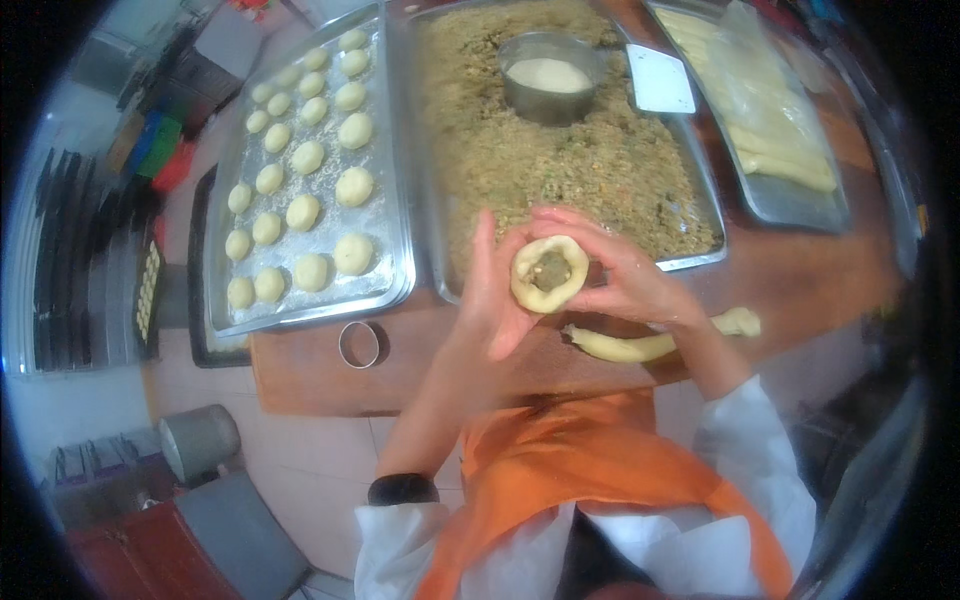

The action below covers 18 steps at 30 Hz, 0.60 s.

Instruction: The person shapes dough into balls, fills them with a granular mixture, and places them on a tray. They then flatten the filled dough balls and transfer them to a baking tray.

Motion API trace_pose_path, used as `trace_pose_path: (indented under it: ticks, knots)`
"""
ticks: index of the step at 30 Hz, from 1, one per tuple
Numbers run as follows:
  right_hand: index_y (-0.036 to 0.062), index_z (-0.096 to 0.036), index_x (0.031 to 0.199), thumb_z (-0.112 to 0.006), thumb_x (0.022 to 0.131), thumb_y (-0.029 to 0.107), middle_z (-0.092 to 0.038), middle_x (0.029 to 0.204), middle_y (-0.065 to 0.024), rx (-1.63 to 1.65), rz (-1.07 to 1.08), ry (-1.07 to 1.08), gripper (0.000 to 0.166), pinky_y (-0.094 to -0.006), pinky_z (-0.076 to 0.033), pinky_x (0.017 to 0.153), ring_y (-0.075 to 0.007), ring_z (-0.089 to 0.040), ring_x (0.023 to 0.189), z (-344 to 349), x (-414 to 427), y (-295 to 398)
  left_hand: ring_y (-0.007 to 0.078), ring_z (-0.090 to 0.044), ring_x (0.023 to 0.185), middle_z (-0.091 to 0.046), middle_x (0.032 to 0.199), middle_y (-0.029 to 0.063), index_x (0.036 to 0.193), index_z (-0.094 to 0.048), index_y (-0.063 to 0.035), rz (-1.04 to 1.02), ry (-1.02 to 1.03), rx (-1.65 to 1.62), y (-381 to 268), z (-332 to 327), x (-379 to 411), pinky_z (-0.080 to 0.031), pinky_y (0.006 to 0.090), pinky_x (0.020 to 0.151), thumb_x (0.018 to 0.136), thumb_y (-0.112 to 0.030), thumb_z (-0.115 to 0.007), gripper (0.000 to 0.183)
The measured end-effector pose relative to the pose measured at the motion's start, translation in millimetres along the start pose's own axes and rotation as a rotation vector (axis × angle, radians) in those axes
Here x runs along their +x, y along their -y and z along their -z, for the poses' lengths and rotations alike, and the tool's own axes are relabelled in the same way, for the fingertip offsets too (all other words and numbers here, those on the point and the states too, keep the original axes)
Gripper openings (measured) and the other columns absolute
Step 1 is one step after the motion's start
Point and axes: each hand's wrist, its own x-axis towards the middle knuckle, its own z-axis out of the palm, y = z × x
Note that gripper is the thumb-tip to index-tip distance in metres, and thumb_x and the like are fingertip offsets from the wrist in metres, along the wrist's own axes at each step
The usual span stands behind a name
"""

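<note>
Between my two hands is a round dough wrapper [572, 289], its rim folded up around a lump of filling [551, 271] that shows through the open top. My left hand [491, 289] cups it from the left, fingers pointing up. From the right, my right hand [630, 274] curls its fingers and thumb around the dough's far and near sides. Just beyond both hands lies a metal tray [694, 261] spread with crumbly brown filling [487, 135]. Under my right wrist, a long strip of dough [626, 349] rests on the wooden table [435, 382].
A floured tray [315, 309] at the left holds several dough balls [353, 254]. Near it sits a metal ring [360, 345]. A bowl of pale powder [551, 105] and a white scraper [661, 79] lie on the filling tray. Plastic-covered dough rolls [787, 169] fill a tray at the right.
</note>
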Motion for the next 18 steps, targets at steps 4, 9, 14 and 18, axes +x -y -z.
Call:
trace_pose_path:
  ticks: [4,9,14,18]
  knots:
    - [0.0042,-0.039,0.131,-0.079,0.065,0.016,-0.041,0.136,-0.0130,-0.018,-0.008,-0.233,0.078,-0.0419,-0.027,0.108,-0.0312,-0.035,0.129,-11,-5,10,0.0219,-0.053,0.108,-0.051,0.117,0.0109,0.125,-0.041,-0.0034,-0.267,0.164,0.314,16,-3,-13,-0.045,0.0358,0.094,0.097,-0.029,-0.040,0.038]
    - [0.0036,-0.046,0.124,-0.077,0.067,0.020,-0.047,0.128,-0.0151,-0.320,0.239,0.048,0.067,-0.0457,-0.028,0.107,-0.0339,-0.041,0.123,-5,9,29,0.0186,-0.048,0.115,-0.046,0.124,0.0099,0.128,-0.038,-0.0026,-0.115,0.065,0.432,31,12,-14,-0.043,0.0340,0.094,0.094,-0.011,-0.043,0.035]
    - [0.0024,-0.051,0.118,-0.074,0.070,0.020,-0.050,0.124,-0.0154,-0.344,0.277,0.133,0.056,-0.0456,-0.030,0.105,-0.0316,-0.044,0.121,-10,9,31,0.0184,-0.046,0.117,-0.045,0.126,0.0092,0.132,-0.035,-0.0026,-0.048,0.280,0.123,32,35,-19,-0.042,0.0340,0.095,0.096,-0.015,-0.038,0.038]
    - [0.0011,-0.055,0.111,-0.069,0.075,0.016,-0.056,0.114,-0.0160,-0.088,0.109,-0.086,0.041,-0.0444,-0.035,0.102,-0.0300,-0.051,0.114,-8,10,41,0.0187,-0.042,0.121,-0.043,0.128,0.0082,0.135,-0.031,-0.0021,-0.135,0.275,-0.045,33,30,-20,-0.036,0.0347,0.101,0.098,-0.019,-0.035,0.041]
